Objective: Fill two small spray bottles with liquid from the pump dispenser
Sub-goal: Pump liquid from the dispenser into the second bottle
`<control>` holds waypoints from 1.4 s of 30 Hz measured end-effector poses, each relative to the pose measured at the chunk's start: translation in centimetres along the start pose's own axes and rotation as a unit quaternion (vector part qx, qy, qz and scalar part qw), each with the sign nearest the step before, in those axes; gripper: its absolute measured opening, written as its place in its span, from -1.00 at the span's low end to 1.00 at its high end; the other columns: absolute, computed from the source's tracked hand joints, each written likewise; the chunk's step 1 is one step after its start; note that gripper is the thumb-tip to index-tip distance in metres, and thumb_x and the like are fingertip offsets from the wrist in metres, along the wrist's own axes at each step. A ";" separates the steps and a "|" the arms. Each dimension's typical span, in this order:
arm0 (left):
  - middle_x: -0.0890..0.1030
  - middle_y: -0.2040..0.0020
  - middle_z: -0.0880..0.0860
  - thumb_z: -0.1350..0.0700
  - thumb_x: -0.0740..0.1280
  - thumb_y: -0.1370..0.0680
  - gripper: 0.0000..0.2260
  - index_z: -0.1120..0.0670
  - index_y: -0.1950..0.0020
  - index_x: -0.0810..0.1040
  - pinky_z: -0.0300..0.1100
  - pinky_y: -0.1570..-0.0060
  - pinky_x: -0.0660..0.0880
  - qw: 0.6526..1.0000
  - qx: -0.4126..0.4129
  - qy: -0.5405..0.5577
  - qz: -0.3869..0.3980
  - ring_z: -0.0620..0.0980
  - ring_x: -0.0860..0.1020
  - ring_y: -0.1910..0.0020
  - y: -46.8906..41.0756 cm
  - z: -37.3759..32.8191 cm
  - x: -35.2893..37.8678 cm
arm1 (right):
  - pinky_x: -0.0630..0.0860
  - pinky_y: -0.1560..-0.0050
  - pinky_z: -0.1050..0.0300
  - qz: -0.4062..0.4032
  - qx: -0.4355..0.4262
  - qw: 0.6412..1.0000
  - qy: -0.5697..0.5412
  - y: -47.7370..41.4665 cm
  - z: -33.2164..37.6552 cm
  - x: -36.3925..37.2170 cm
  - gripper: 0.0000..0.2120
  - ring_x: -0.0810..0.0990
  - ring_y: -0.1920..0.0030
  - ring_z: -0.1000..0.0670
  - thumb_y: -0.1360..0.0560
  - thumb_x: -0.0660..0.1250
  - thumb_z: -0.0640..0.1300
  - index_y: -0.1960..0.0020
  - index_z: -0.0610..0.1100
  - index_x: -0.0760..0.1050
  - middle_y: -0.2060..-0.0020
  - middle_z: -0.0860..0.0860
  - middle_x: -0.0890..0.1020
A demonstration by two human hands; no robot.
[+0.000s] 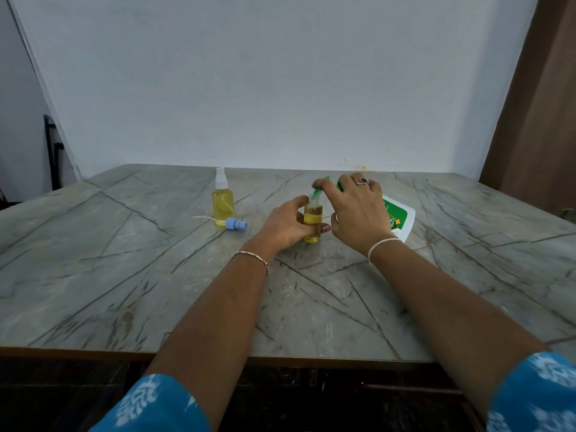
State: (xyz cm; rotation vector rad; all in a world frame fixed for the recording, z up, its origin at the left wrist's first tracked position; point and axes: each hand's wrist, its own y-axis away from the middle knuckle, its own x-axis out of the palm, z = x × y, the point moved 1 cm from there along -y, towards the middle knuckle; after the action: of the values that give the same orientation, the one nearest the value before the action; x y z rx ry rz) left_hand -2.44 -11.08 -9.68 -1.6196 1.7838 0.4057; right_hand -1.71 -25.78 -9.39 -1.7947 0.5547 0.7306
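Your left hand (288, 224) grips the small clear bottle of yellow liquid (313, 218) on the grey marble table (156, 275). At its three o'clock, your right hand (358, 210) clasps the green pump (318, 190) of the white plastic dispenser (402, 219).

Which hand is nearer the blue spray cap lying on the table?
Left. The left hand grips the small open bottle just right of the blue spray cap; the right hand is farther right, on the pump dispenser.

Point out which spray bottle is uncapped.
The spray bottle gripped by the left hand: its neck is open. The other bottle, standing back left, wears a white sprayer.
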 end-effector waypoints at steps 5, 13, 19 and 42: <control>0.60 -0.17 0.14 -0.08 0.47 -0.42 -0.34 0.05 -0.44 0.32 -0.06 -0.21 0.44 1.000 0.004 -0.001 -0.003 0.11 0.55 -0.15 -0.1 0.2 0.0 | 0.41 -0.12 -0.16 -0.017 -0.013 1.000 0.009 0.3 -0.4 0.3 -0.32 0.46 -0.14 -0.21 -0.36 0.39 -0.15 -0.37 0.09 0.15 -0.05 -0.13 0.53; 0.55 -0.24 0.15 -0.05 0.47 -0.43 -0.33 0.08 -0.46 0.29 -0.13 -0.17 0.39 1.000 0.003 -0.002 -0.004 0.12 0.52 -0.19 -0.1 0.1 0.0 | 0.39 -0.15 -0.15 -0.003 -0.005 1.000 0.008 0.2 -0.2 0.1 -0.34 0.45 -0.17 -0.20 -0.38 0.38 -0.13 -0.38 0.09 0.17 -0.08 -0.13 0.52; 0.57 -0.19 0.10 -0.07 0.48 -0.42 -0.34 0.07 -0.44 0.32 -0.15 -0.14 0.39 1.000 0.005 0.001 -0.003 0.09 0.54 -0.16 -0.3 0.3 0.1 | 0.39 -0.13 -0.15 -0.013 -0.007 1.000 0.012 0.2 -0.1 0.3 -0.31 0.46 -0.15 -0.21 -0.35 0.41 -0.14 -0.37 0.08 0.17 -0.06 -0.13 0.52; 0.58 -0.21 0.13 -0.08 0.48 -0.41 -0.27 0.07 -0.48 0.26 -0.08 -0.22 0.42 1.000 0.003 0.017 0.008 0.10 0.55 -0.16 -0.4 0.6 0.1 | 0.43 -0.10 -0.17 -0.041 -0.013 0.999 0.016 0.4 -0.4 0.5 -0.30 0.49 -0.09 -0.22 -0.33 0.42 -0.18 -0.37 0.08 0.19 0.00 -0.15 0.55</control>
State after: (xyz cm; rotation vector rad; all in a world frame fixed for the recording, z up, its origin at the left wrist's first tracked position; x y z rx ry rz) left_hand -1.87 -10.85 -10.07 -1.6178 1.8220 0.3815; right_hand -1.53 -26.33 -9.97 -1.8457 0.4916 0.6576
